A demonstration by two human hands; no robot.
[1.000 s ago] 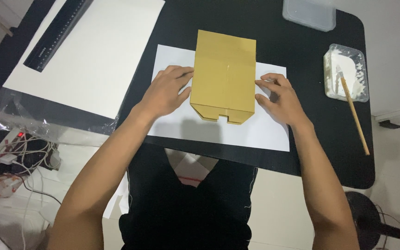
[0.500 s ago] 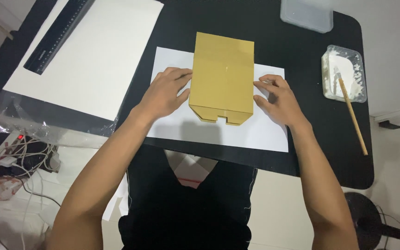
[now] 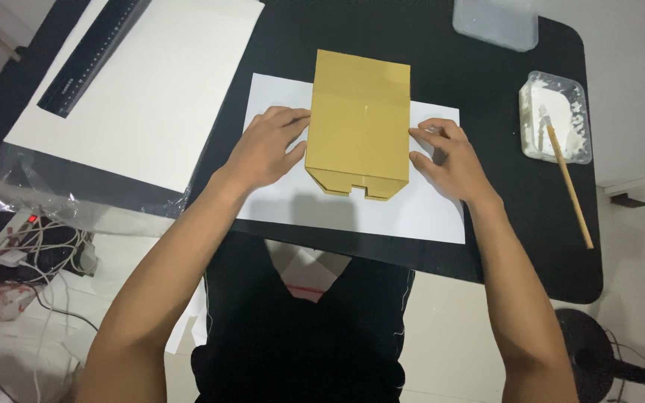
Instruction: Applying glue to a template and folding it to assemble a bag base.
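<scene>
Two hands — left hand (image 3: pixel 266 149), right hand (image 3: pixel 446 160) — rest spread flat, touching the folded brown paper (image 3: pixel 360 123) lying between them.

Head view, as I see it from the remote station. A folded mustard-yellow paper piece (image 3: pixel 358 123) lies flat on a white sheet (image 3: pixel 352 213), which rests on the black worktop (image 3: pixel 442 45). My left hand (image 3: pixel 266 149) lies flat just left of the yellow piece, fingers (image 3: pixel 290 116) touching its left edge; my right hand (image 3: pixel 449 160) lies just right of it, fingers (image 3: pixel 423 134) at its right edge. Well left of the yellow piece, a larger white board (image 3: pixel 151 82) carries a black ruler (image 3: pixel 91 56). Right of the piece stands a clear tray of white paste (image 3: pixel 555 117), a wooden stick (image 3: pixel 569 186) leaning out of it. Beyond the piece to the right sits a clear plastic box (image 3: pixel 496 22).
</scene>
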